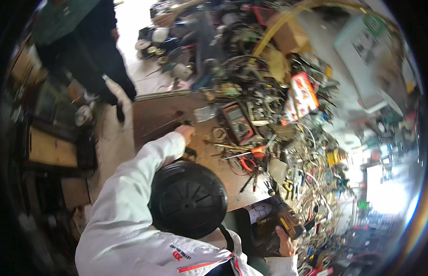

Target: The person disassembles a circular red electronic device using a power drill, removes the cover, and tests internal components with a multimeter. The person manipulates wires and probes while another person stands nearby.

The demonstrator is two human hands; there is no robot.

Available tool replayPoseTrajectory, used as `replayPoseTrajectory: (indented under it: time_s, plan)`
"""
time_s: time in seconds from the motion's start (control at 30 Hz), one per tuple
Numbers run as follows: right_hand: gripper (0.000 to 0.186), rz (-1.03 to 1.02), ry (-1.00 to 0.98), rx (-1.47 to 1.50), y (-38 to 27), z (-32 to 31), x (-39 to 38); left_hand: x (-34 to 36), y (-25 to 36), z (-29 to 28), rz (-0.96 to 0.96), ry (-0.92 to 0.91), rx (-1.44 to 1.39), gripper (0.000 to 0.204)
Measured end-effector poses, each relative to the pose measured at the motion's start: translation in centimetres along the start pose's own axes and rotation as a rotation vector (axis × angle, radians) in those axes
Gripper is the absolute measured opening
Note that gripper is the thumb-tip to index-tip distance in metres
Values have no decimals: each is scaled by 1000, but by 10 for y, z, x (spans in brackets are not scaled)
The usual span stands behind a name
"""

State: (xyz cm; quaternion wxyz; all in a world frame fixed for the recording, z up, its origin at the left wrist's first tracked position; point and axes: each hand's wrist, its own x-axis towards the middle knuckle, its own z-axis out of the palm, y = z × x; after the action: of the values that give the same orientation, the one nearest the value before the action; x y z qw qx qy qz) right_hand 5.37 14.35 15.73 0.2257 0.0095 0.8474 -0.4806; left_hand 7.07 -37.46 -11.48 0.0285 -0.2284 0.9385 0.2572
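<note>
My left arm, in a white sleeve, reaches over the brown tabletop. The fingers of my left hand are curled, with a small dark thing at their tips that I cannot make out. Just below that hand is a round black plastic piece with ribs and a small centre hole, which covers part of the table and my jacket. At the lower right, my right hand is closed at the base of a yellow-and-black cordless drill. Its fingers are partly hidden.
A multimeter, an orange-handled screwdriver and red-handled pliers lie on the table. A heap of cables and parts lines its right side. A person in dark clothes stands at the far left.
</note>
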Motion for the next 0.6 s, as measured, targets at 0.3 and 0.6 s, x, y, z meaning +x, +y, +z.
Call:
replayPoseTrajectory:
  time_s: [0.3, 0.6]
  plan:
    - [31, -127, 257, -187, 33, -30, 58, 4, -14, -8, 248, 46, -93, 32]
    - [48, -550, 431, -1196, 142, -98, 255, -73, 8, -135, 12, 144, -269, 26]
